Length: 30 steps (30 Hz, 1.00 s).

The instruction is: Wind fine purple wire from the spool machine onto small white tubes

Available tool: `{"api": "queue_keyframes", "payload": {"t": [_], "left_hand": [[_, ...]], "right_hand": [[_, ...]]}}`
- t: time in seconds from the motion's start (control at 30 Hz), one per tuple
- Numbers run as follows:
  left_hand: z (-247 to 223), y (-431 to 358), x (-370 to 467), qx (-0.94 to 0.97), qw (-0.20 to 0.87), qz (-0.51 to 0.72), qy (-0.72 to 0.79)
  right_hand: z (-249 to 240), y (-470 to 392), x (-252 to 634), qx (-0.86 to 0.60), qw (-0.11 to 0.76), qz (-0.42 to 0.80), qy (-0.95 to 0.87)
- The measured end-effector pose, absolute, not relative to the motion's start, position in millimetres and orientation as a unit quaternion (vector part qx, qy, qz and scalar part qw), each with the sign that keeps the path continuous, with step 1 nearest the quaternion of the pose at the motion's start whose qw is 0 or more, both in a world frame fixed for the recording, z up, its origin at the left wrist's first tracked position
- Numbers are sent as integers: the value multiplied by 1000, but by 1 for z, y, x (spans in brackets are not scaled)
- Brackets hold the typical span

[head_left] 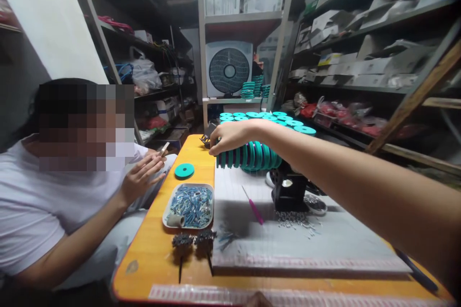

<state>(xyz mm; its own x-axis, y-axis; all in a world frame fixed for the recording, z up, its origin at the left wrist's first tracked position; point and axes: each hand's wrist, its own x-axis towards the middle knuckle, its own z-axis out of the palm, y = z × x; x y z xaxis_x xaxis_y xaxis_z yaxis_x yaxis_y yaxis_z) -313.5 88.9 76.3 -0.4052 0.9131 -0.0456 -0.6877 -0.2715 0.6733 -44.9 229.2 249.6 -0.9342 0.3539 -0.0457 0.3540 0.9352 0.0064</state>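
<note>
From the right, my right hand (230,136) reaches over a row of teal discs (252,156) on a black stand (290,189). Its fingers are bent and pressed together at the row's left end; what they grip is hidden. At the bottom edge only a small brown part of my left hand (258,299) shows, its fingers out of sight. A purple-handled screwdriver (255,212) lies on the white board (252,254). Small metal parts (298,221) are scattered before the stand. A loose teal disc (184,171) lies at the left.
A white tray (164,216) holds blue and silver pieces. Two dark clustered parts (182,241) lie below it. At left, a seated person (39,206) holds a small object. More teal discs (304,130) stand behind my arm. Shelves and a fan (229,71) are behind.
</note>
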Motion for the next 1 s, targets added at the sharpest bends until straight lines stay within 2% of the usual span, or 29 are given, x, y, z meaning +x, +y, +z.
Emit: {"api": "queue_keyframes", "payload": {"t": [0.13,0.5,0.7,1.0], "left_hand": [[76,90,-314,169,520,780,304],[73,91,-320,151,529,771,320],[71,93,-327,143,530,768,328],[67,94,-328,169,530,772,307]], "right_hand": [[245,232,-59,219,60,17,974],[232,228,-68,244,39,48,968],[224,232,-65,228,-4,60,972],[228,230,-62,235,15,43,971]]}}
